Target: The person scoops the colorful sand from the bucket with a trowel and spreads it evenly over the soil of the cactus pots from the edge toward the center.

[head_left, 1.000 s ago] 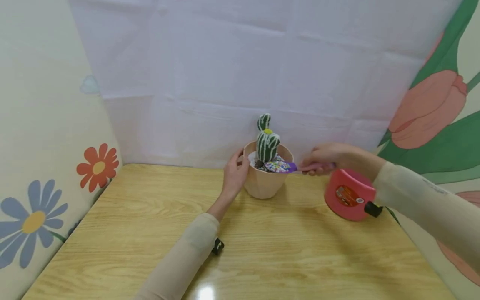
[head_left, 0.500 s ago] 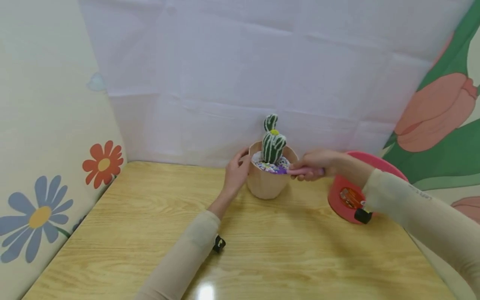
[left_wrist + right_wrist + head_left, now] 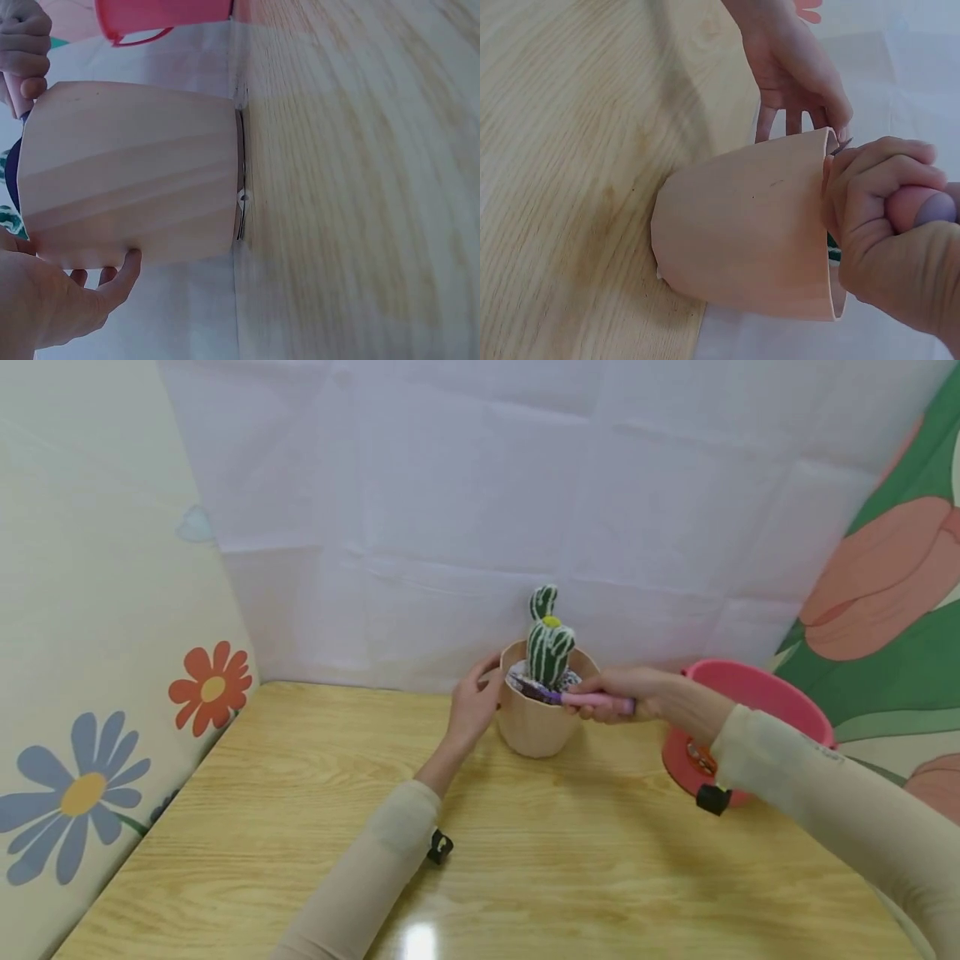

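Observation:
A beige flowerpot (image 3: 536, 731) stands upright on the table, with a green knitted cactus (image 3: 549, 652) with white stripes and a yellow flower inside. Around the cactus base lies whitish, speckled fill. My left hand (image 3: 471, 714) holds the pot's left side, its thumb and fingers spread against the wall in the left wrist view. In my right hand (image 3: 618, 692) is a small trowel (image 3: 588, 699), gripped by its pink handle. Its purple blade reaches over the near rim into the pot, tilted, in front of the cactus. The right wrist view shows the fingers curled round the handle.
A pink-red bucket (image 3: 757, 693) with a label stands right of the pot, partly behind my right forearm. White cloth (image 3: 450, 527) hangs behind the wooden table (image 3: 300, 793). Walls with painted flowers flank both sides.
My right hand has moved left and turned the trowel. Colourful beads lay on its blade a second ago; now the blade is tilted and dark inside the pot. My left hand keeps its place on the pot.

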Motion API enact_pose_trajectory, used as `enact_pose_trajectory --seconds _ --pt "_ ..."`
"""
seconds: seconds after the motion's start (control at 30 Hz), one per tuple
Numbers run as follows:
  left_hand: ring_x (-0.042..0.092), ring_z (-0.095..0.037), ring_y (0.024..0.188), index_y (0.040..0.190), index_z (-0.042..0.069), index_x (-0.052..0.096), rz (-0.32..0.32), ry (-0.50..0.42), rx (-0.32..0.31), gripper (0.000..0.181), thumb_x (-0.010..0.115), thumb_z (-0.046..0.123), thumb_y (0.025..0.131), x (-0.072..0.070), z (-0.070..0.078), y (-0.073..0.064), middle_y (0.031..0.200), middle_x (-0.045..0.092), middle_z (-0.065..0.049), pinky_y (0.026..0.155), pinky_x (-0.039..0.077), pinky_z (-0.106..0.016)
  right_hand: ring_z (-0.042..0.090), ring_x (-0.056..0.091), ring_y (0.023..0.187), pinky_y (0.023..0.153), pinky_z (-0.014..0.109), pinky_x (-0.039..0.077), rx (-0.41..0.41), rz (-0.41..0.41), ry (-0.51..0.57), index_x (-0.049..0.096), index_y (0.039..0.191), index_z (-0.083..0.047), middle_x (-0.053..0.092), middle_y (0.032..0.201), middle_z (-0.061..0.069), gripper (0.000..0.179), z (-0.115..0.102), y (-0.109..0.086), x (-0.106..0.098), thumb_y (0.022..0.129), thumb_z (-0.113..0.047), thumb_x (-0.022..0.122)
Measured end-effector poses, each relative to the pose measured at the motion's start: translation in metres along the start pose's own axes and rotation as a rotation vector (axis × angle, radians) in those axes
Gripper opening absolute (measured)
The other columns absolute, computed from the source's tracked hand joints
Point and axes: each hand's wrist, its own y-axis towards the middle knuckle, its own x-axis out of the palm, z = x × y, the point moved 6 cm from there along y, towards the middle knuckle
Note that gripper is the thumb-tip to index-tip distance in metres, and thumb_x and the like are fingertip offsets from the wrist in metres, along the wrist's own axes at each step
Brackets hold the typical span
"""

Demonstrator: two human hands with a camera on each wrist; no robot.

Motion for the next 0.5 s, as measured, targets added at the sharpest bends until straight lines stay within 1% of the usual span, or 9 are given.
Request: enact_pose_trajectory --seconds 0.13,0.3,0.43,0.5 --pt "0.065 -0.025 0.111 0.141 0.012 0.061 0.002 0.0 0.004 0.041 0.058 0.029 0.104 0.003 0.002 0.001 0.139 0.061 -0.006 0.078 0.059 -0.045 0.001 0.04 0.044 0.037 0.012 0.029 0.006 -0.024 0.097 0.058 0.107 0.009 0.055 0.07 0.006 0.036 0.0 -0.001 0.0 0.112 -0.018 0.034" --pt "0.064 -0.028 0.115 0.143 0.012 0.06 -0.005 -0.002 -0.001 0.04 0.056 0.026 0.105 0.003 0.002 0.001 0.14 0.06 -0.006 0.08 0.059 -0.046 0.002 0.04 0.043 0.036 0.011 0.029 -0.012 -0.051 0.157 0.06 0.109 0.01 0.056 0.072 0.007 0.035 -0.001 -0.007 -0.001 0.111 -0.016 0.036" --pt "0.063 -0.03 0.116 0.143 0.011 0.059 -0.006 0.001 -0.011 0.042 0.056 0.027 0.105 0.002 0.001 0.001 0.141 0.059 -0.007 0.082 0.059 -0.046 0.002 0.039 0.042 0.036 0.012 0.029 -0.039 -0.056 0.171 0.061 0.11 0.009 0.057 0.072 0.007 0.036 -0.002 -0.017 -0.003 0.111 -0.018 0.038" --pt "0.063 -0.029 0.117 0.144 0.011 0.058 -0.005 0.004 -0.018 0.043 0.056 0.029 0.105 0.0 0.0 0.0 0.141 0.059 -0.006 0.083 0.059 -0.046 0.002 0.04 0.041 0.036 0.013 0.03 -0.054 -0.042 0.138 0.06 0.111 0.009 0.057 0.071 0.006 0.036 -0.002 -0.023 -0.006 0.111 -0.019 0.039"
